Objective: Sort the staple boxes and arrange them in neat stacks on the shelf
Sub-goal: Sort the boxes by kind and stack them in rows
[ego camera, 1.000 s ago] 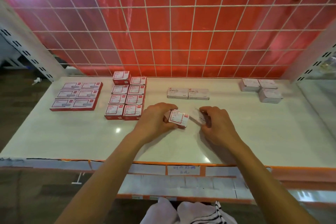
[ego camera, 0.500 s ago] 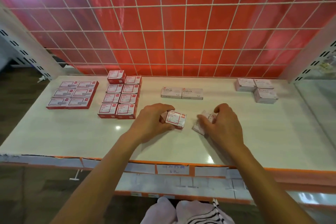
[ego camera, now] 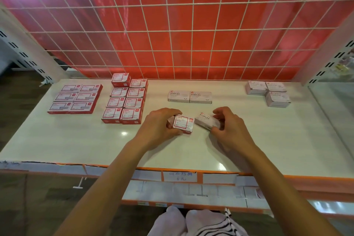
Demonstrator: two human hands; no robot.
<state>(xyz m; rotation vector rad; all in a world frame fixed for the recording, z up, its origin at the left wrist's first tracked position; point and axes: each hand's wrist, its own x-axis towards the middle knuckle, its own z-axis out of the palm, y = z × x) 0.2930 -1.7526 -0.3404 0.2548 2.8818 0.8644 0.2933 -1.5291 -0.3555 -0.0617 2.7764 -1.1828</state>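
My left hand (ego camera: 160, 126) grips a red-and-white staple box (ego camera: 183, 123) at the middle of the white shelf (ego camera: 76, 140). Beside it my right hand (ego camera: 229, 126) pinches a pale box marked STAPLES (ego camera: 204, 119), tilted with one end raised. Sorted groups lie behind: flat red boxes (ego camera: 74, 99) at far left, a block of small red boxes (ego camera: 126, 101), two pale STAPLES boxes (ego camera: 190, 96) side by side, and three pale boxes (ego camera: 268, 93) at far right.
A white wire grid over a red sheet (ego camera: 191, 34) closes the shelf's back. White slotted uprights (ego camera: 28, 51) stand at both sides. An orange strip with paper price labels (ego camera: 180, 176) runs along the front edge. A lower shelf (ego camera: 182, 189) lies below.
My right hand has turned and lifted the pale box, so its STAPLES label now faces up. The left hand keeps its hold on the red box in about the same place.
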